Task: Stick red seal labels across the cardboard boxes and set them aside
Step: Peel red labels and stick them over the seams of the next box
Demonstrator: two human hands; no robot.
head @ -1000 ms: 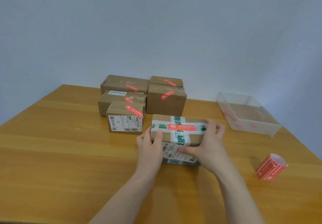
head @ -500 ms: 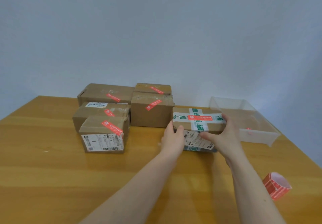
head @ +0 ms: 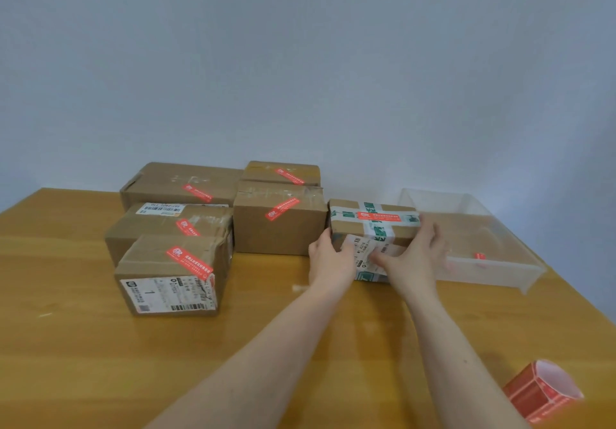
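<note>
A cardboard box [head: 346, 225] with green-and-white tape and a red seal label [head: 378, 216] across its top sits on the wooden table [head: 83, 345], right beside the taller labelled box [head: 278, 228]. My left hand [head: 330, 257] grips its left front corner. My right hand [head: 411, 255] holds its right front side, fingers wrapped round the right end. Several other labelled boxes stand grouped to the left, among them the front one [head: 170, 273]. A roll of red seal labels [head: 541, 392] lies at the near right.
A clear plastic tray [head: 500, 262] stands right of the held box, close to my right hand, with a small red label scrap inside. The wall runs just behind the boxes. The table's right edge passes near the roll.
Both hands have carried the taped box away from me and to the back, up against the grouped boxes. The view has shifted forward with it.
</note>
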